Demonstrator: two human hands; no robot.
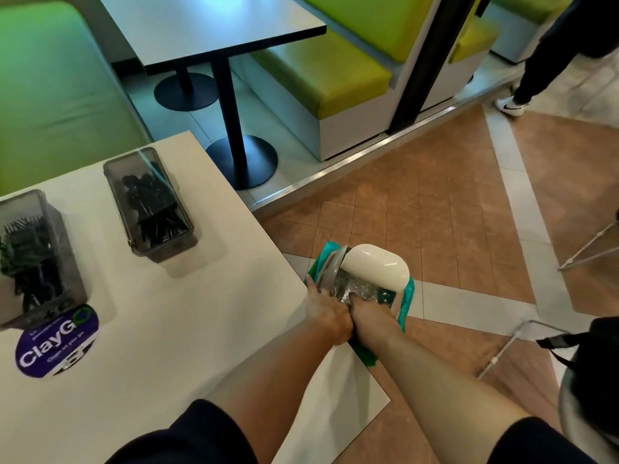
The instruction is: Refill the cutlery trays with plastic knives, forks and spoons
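Note:
Two clear cutlery trays stand on the white counter [174,329]. The left tray [50,279] holds black plastic forks; the right tray [147,202] holds black plastic cutlery with rounded heads. Past the counter's right edge a green plastic bag [407,296] lies on a white-backed chair [375,266]. Inside it sits a crinkled clear plastic packet [355,283]. My left hand [323,304] grips the bag's near edge. My right hand [363,304] digs its fingers into the clear packet; the fingertips are hidden in the plastic.
A purple round sticker [57,343] lies on the counter in front of the left tray. A dark table [214,25] and green bench seats [338,72] stand beyond. A person's leg [536,72] is at far right. A black backpack [599,353] and metal chair legs [589,246] are on the right.

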